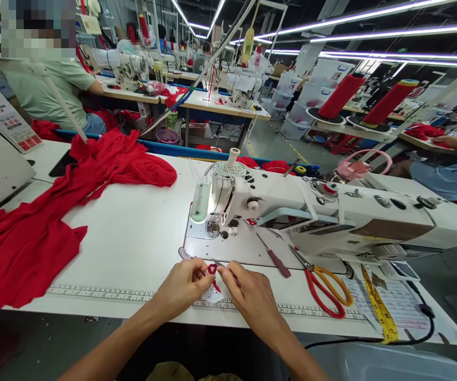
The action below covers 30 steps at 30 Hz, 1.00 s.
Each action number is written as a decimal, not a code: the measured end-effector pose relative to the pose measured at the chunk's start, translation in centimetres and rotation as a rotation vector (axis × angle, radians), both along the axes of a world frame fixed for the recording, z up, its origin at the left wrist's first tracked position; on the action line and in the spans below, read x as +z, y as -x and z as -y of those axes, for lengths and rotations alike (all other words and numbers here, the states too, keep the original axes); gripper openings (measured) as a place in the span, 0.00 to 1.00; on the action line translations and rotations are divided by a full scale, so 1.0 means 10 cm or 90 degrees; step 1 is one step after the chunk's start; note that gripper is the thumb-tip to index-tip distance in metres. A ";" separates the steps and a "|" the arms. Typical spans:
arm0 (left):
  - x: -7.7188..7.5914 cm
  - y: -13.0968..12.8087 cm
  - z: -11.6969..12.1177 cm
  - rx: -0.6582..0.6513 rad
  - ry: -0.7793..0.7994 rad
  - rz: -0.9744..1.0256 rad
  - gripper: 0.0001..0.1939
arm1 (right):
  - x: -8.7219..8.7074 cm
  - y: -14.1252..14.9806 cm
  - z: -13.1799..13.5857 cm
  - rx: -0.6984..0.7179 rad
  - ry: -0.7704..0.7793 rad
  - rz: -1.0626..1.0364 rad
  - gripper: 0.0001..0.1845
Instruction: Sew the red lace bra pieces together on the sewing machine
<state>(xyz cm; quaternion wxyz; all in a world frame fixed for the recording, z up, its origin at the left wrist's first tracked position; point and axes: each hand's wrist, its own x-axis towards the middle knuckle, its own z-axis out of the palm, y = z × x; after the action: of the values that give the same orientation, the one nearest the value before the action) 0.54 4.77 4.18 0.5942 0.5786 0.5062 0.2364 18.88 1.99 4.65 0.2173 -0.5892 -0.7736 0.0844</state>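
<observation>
Over the front edge of the white sewing table, my left hand (190, 283) pinches a small red fabric loop (212, 269). A red strip hangs from the loop, over a white piece with printed marks (213, 294). My right hand (250, 296) is closed on a small tool with a thin metal tip (217, 262), its tip close to the loop; most of this tool is hidden by the fingers. Just beyond both hands stands a white sewing machine (287, 196). To the right lie a dark-handled screwdriver-like tool (279, 263) and scissors (327, 288) with red and orange handles.
Red cloth (33, 227) is heaped along the table's left side. A ruler strip (133, 298) runs along the front edge. At the right are a yellow tape measure (381, 309), written paper (406, 307) and a black cable (347, 341). Another person (49, 90) sits beyond, left.
</observation>
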 end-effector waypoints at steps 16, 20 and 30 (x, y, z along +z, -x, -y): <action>-0.15 0.21 -0.34 0.103 -0.413 -0.238 0.13 | -0.02 -0.82 -0.45 -0.305 -0.009 0.458 0.20; -0.23 0.20 -0.40 0.094 -0.473 -0.257 0.08 | -0.03 -0.80 -0.43 -0.293 -0.085 0.463 0.18; -0.14 0.36 -0.46 -0.045 -0.658 -0.257 0.10 | -0.06 -0.06 -0.41 0.155 -0.150 -0.053 0.13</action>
<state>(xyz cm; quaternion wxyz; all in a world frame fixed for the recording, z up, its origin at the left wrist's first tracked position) -3.04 9.36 2.79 0.1316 0.8454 0.4085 0.3181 19.49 6.14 4.01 0.3048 -0.4578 -0.8341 0.0431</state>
